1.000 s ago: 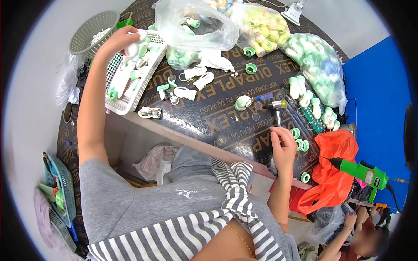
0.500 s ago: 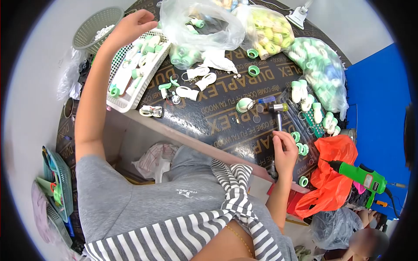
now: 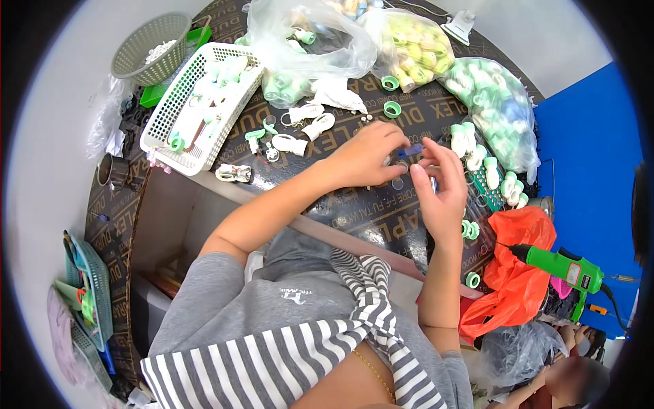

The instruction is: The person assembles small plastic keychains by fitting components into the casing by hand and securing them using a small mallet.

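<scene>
My left hand [image 3: 371, 155] is over the middle of the dark table, palm down, its fingers curled round a small part that they mostly hide. Just right of it my right hand [image 3: 444, 187] is raised, thumb and fingers apart, with nothing visible in its grasp. A blue translucent piece [image 3: 411, 150] shows between the two hands. Clear rings [image 3: 398, 183] lie below the fingertips. To the left are white casings [image 3: 289, 144], a green clip-like part [image 3: 255, 138] and a white-and-silver assembly [image 3: 233, 173] by the table edge.
A white basket [image 3: 151, 133] of green and white parts stands left, beside a grey basket [image 3: 125, 56]. Clear bags hold yellow [image 3: 417, 51] and green [image 3: 496, 102] parts. At right are a red bag [image 3: 507, 286], a green electric screwdriver [image 3: 562, 269] and another person's arm [image 3: 528, 390].
My left hand has moved from the white basket, where it held a white piece and then let go, to the table's middle. My right hand has risen toward it and spread its fingers.
</scene>
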### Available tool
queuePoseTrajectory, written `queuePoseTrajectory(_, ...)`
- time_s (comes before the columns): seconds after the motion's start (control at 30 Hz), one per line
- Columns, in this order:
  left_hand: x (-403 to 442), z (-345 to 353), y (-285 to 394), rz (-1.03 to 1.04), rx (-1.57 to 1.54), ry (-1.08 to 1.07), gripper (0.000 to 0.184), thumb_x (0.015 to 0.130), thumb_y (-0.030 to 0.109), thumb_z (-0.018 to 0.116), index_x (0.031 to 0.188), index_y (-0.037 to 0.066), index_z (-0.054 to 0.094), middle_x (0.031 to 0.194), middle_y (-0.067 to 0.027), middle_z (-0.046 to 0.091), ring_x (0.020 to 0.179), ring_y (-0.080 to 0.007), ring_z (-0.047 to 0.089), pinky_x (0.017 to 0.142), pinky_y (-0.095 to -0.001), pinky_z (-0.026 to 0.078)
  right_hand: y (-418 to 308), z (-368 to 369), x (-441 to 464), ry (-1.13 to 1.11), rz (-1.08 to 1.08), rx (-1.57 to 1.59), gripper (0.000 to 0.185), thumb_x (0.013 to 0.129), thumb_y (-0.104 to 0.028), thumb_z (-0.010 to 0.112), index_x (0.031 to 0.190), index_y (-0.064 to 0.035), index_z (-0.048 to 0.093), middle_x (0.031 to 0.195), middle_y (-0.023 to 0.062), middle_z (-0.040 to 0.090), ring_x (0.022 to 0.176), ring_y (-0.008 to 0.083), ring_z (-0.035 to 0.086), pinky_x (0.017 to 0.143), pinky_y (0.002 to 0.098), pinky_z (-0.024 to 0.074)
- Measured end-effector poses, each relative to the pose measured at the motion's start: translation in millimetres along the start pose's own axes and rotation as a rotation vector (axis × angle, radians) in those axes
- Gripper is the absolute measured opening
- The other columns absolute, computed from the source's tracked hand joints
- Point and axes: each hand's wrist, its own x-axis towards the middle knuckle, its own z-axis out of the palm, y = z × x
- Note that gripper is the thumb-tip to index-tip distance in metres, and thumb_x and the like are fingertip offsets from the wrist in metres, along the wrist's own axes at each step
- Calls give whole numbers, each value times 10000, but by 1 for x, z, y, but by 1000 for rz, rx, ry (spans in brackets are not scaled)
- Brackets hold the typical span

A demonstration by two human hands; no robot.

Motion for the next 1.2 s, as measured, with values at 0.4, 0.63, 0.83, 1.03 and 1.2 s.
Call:
queuePoseTrajectory(0.4,5,36,-12,-33,-313,-19,159,791,130,618,894,12,590,816,-165,598,774,-318,587,690,-397,466,20,19,20,131,130,283,200,848,-97,631,1013,2,581,857,25,562,742,82,528,689,220,445)
queuePoseTrajectory(0.63,3,47,-17,-196,-554,-239,208,777,17,612,976,-4,557,891,-100,630,848,-191,607,739,-307,483,21,25,5,-25,227,521,164,911,-142,575,876,13,615,737,-31,569,667,25,503,610,171,418)
queuePoseTrajectory(0.83,10,35,-13,-182,-528,-297,205,727,111,672,890,19,589,834,-137,647,784,-311,625,682,-368,489,31,22,8,-24,278,442,233,929,-188,550,825,9,616,681,-37,561,620,14,467,568,170,384)
queuePoseTrajectory(1.03,9,32,-5,-212,-576,-309,314,691,97,653,981,0,581,872,-103,644,795,-193,614,714,-312,481,33,22,5,29,322,506,243,935,-195,539,812,2,613,703,-30,583,609,13,450,548,172,361)
queuePoseTrajectory(1.2,-4,41,-16,-336,-965,-224,232,777,90,576,985,-13,578,821,-39,614,766,-98,557,681,-266,463,26,27,2,57,325,443,244,933,-190,542,814,8,621,701,-23,593,639,18,484,579,182,398)
